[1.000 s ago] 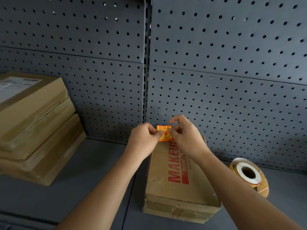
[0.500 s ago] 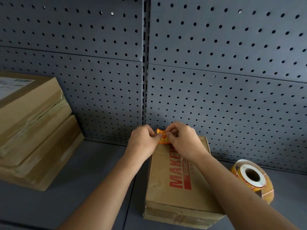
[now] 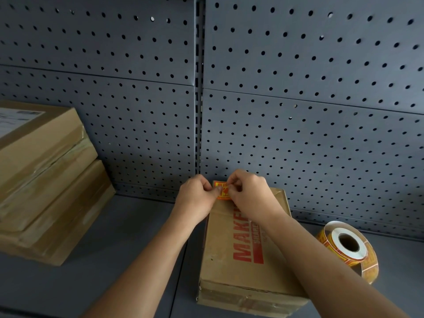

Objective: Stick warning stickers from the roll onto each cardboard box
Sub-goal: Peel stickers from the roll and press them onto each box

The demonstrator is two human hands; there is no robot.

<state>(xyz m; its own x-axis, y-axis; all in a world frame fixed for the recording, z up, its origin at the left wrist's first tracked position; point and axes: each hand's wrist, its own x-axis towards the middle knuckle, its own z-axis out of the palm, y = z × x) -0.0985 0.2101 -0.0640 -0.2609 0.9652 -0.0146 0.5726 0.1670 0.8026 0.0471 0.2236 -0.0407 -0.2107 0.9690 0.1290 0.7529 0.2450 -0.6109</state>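
A brown cardboard box [image 3: 231, 267] with red print lies on the shelf in front of me. An orange and red warning sticker [image 3: 223, 192] sits at the box's far left corner. My left hand [image 3: 195, 198] pinches the sticker's left edge. My right hand [image 3: 250, 193] pinches its right side with curled fingers. The sticker seems to lie low against the box top; whether it is stuck down I cannot tell. The sticker roll [image 3: 348, 249] stands on its edge on the shelf, right of the box.
Two larger cardboard boxes [image 3: 41, 180] are stacked at the left; the top one bears a white label. A grey pegboard wall [image 3: 298, 111] rises right behind the box. The grey shelf [image 3: 128, 260] runs between the stack and the middle box.
Both hands have lowered the sticker from above the box's far edge down onto its far left corner. My view has tilted down a little.
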